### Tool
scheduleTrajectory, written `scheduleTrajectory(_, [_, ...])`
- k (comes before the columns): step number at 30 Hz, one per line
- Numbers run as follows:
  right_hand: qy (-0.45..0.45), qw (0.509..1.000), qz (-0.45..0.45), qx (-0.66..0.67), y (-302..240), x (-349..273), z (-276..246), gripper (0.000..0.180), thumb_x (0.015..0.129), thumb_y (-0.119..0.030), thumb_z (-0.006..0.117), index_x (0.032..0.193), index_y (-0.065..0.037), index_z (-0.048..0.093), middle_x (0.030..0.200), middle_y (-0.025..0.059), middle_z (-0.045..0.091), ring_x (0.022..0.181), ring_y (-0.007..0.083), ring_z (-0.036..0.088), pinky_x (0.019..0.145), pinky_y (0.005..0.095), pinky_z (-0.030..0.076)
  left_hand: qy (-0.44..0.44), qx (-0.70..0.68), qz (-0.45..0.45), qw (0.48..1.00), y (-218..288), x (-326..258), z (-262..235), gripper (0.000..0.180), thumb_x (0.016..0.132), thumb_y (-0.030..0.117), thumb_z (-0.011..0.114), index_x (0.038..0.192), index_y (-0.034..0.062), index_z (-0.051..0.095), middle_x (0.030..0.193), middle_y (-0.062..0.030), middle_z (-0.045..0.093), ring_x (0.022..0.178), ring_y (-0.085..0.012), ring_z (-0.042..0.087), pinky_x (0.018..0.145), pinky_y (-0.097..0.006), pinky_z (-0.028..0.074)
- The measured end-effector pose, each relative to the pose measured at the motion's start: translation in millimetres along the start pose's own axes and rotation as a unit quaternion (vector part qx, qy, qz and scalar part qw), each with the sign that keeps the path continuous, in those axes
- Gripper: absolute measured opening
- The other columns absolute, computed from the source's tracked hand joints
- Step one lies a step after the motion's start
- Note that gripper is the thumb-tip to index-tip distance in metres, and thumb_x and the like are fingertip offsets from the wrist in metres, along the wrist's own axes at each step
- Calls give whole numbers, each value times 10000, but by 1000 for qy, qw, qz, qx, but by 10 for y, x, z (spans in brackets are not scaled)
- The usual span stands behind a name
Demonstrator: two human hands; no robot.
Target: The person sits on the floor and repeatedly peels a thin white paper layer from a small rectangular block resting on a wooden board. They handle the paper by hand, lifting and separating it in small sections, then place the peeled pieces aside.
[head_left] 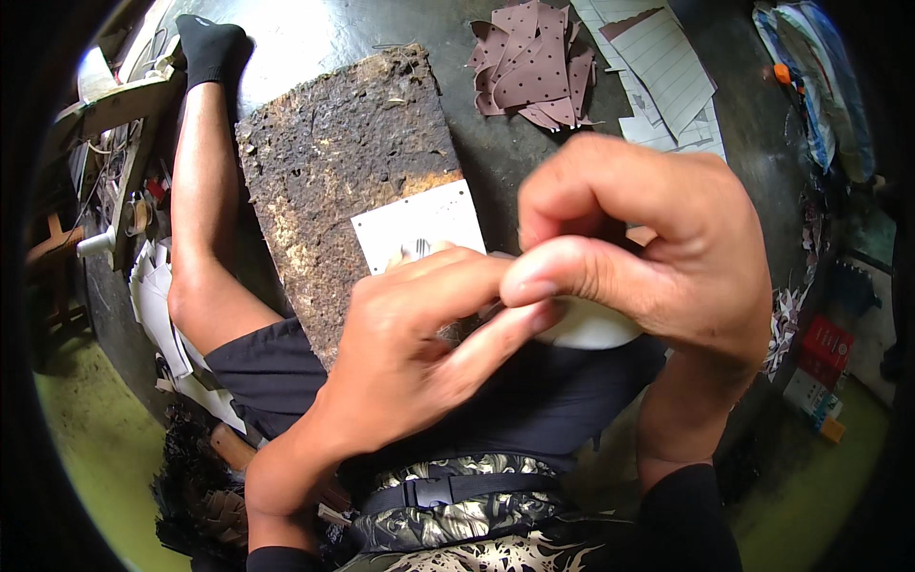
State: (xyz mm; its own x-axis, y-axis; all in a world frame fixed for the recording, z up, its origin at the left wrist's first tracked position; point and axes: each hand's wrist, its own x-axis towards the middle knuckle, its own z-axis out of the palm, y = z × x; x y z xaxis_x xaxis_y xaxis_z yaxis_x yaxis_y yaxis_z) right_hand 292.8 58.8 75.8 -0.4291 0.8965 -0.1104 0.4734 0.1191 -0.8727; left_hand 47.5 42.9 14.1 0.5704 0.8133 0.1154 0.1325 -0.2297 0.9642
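Both hands, left (pixel 419 334) and right (pixel 648 248), are pinching a white piece (pixel 591 329) at centre, fingers closed; the board (pixel 353 162) is lying at 11 o'clock; next likely calling for careful fingertip separation

A dark, shiny floor (pixel 315 38) lay scattered with lined paper sheets (pixel 667 67) — wooden furniture (pixel 114 105) stood left, green ground (pixel 95 458) beyond.

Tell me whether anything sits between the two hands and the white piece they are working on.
Nothing visible does. The left hand and right hand both pinch the white piece directly, above the lap, with the worn brown board behind.
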Motion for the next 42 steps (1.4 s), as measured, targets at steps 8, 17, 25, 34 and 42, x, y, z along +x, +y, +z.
scheduleTrajectory(8, [199, 960, 160, 115, 453, 45, 543, 591, 1090, -254, 852, 1559, -22, 577, 1347, 74, 706, 1204, 133, 683, 1040, 284, 572, 315, -385, -248, 832, -77, -725, -52, 326, 1170, 172, 707, 1447, 46, 589, 1259, -79, 768, 1049, -147, 785, 874, -319, 705])
scheduleTrajectory(17, [-32, 869, 276, 408, 449, -331, 1128, 340, 1061, -101, 867, 1347, 35, 745, 1129, 8, 763, 1002, 40, 673, 898, 229, 565, 426, -392, -286, 764, -8, -1085, 244, 334, 1212, 290, 656, 1507, 156, 576, 1361, -30, 754, 1241, -156, 750, 1066, -415, 668])
scheduleTrajectory(25, [56, 985, 157, 54, 428, -186, 976, 237, 957, -124, 898, 1168, -36, 835, 936, 54, 716, 771, 108, 624, 690, 294, 496, 236, -507, -453, 694, 282, -1410, 22, 360, 1229, 245, 602, 1494, 1, 584, 1285, -187, 772, 1183, -282, 808, 964, -457, 712])
scheduleTrajectory(34, [110, 982, 140, 65, 675, -34, 1064, 224, 969, -98, 874, 1154, -18, 776, 916, 80, 733, 795, 185, 700, 743, 354, 563, 76, 143, -129, 978, -142, -415, 115, 518, 983, -13, 839, 1468, -4, 659, 1308, -189, 714, 929, -292, 777, 782, -387, 631])
scheduleTrajectory(42, [138, 899, 189, 369, 960, -200, 1209, 162, 1093, -50, 804, 1243, 8, 785, 1057, 5, 780, 914, 57, 716, 817, 218, 596, 81, 235, -31, 968, -503, -322, 198, 468, 933, -3, 900, 1379, 54, 771, 1209, -136, 766, 962, -287, 792, 823, -404, 641])
